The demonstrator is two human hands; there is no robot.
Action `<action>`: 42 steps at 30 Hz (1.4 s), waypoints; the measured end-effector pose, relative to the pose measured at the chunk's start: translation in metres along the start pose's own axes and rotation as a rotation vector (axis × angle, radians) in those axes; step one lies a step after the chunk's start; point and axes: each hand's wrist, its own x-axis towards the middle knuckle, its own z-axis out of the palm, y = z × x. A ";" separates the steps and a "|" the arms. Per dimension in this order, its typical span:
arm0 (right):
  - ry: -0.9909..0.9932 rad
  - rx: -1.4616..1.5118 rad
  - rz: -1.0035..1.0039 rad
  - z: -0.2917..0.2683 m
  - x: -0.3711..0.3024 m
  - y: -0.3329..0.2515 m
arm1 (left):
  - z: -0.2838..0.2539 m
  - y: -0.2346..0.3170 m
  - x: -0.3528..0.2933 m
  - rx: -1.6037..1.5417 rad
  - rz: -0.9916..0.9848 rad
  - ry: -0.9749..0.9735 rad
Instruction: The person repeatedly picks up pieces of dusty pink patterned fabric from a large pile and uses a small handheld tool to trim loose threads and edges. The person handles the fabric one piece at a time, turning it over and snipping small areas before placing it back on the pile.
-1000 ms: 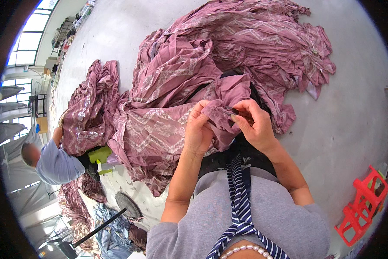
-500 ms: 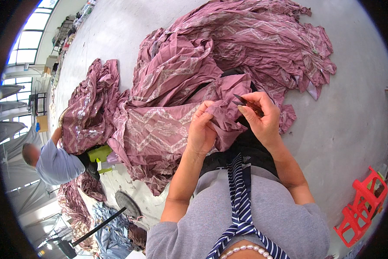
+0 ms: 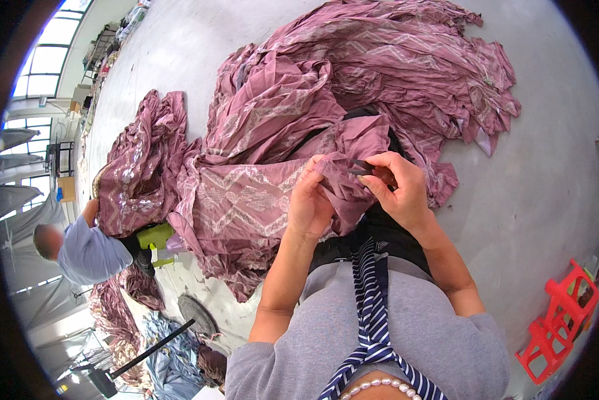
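Observation:
A big heap of mauve patterned fabric (image 3: 326,100) with silver zigzag embroidery lies over the grey floor and across my lap. My left hand (image 3: 309,200) pinches a fold of this fabric just below its edge. My right hand (image 3: 396,190) is closed on a small dark tool, likely thread snips (image 3: 361,168), whose tip rests at the fabric edge between the two hands. The hands are a few centimetres apart, above my dark trousers and grey top with a striped tie.
A person in a light blue shirt (image 3: 86,250) sits at the left, holding another pile of the same mauve fabric (image 3: 139,167), beside a green stool (image 3: 154,235). A red plastic stool (image 3: 559,320) stands at the lower right. More cloth and a dark pole lie at the lower left.
My right hand lifted slightly and shifted right while the left hand regripped the fabric fold. The snips' tip now shows at the cloth edge.

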 end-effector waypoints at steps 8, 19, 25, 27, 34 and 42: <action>-0.050 -0.009 -0.019 0.003 0.000 -0.004 | -0.005 -0.004 0.003 0.026 0.019 -0.058; -0.013 0.240 0.236 0.000 0.004 -0.015 | 0.004 -0.005 0.001 0.037 0.028 0.008; -0.109 0.074 0.118 0.004 0.007 -0.010 | -0.003 -0.010 0.001 0.191 0.056 -0.097; -0.099 0.190 0.116 0.001 0.007 -0.006 | -0.006 -0.011 0.002 0.192 0.064 -0.061; -0.129 0.704 0.435 -0.001 0.017 -0.007 | -0.006 -0.011 0.001 0.108 0.038 -0.089; -0.082 0.754 0.402 -0.010 0.025 0.014 | -0.002 -0.009 -0.002 0.046 0.027 0.016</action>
